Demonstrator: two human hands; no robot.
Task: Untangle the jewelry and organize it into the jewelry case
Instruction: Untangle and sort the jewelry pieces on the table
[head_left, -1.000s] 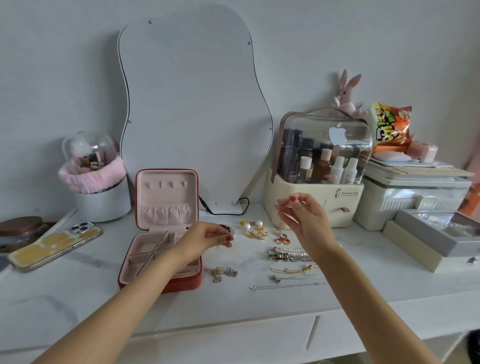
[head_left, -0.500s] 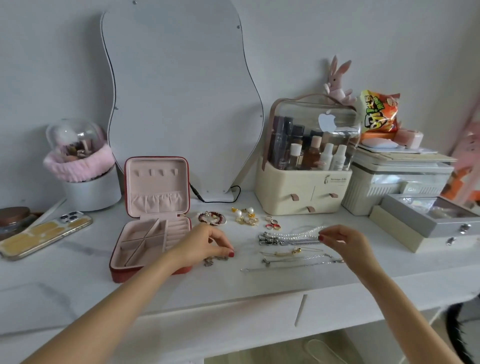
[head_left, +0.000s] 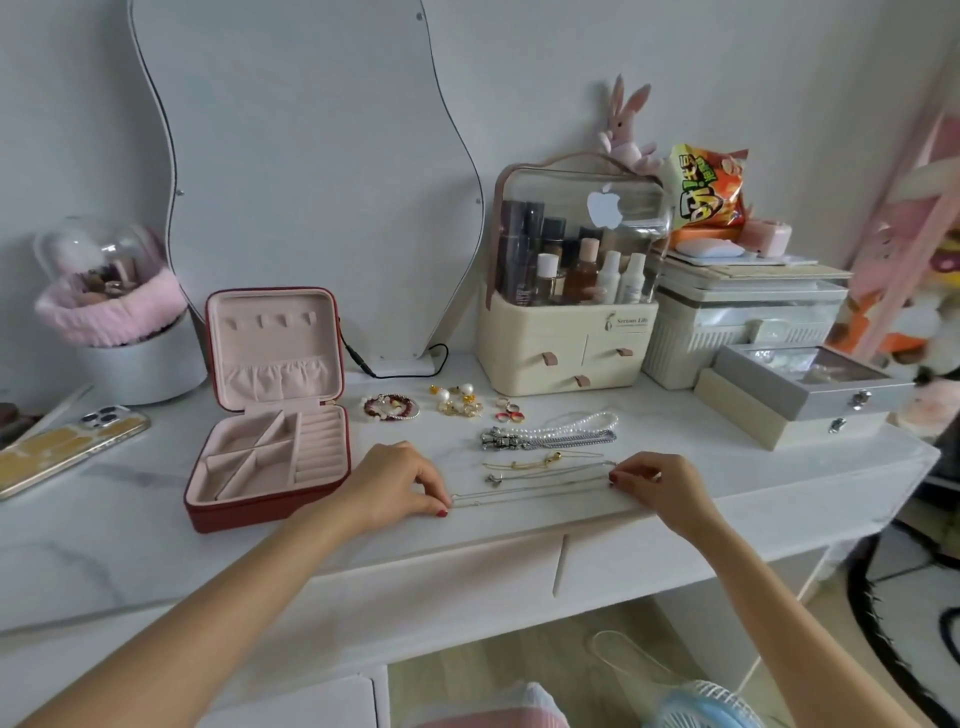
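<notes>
Around our hands we see a bracelet, earrings, rings and more chains on the table. The open jewelry case beside them shows bare compartments. Our left hand and right hand each pinch one end of a thin silver necklace, hard to make out.

Single head view, angled down, near desk.
</notes>
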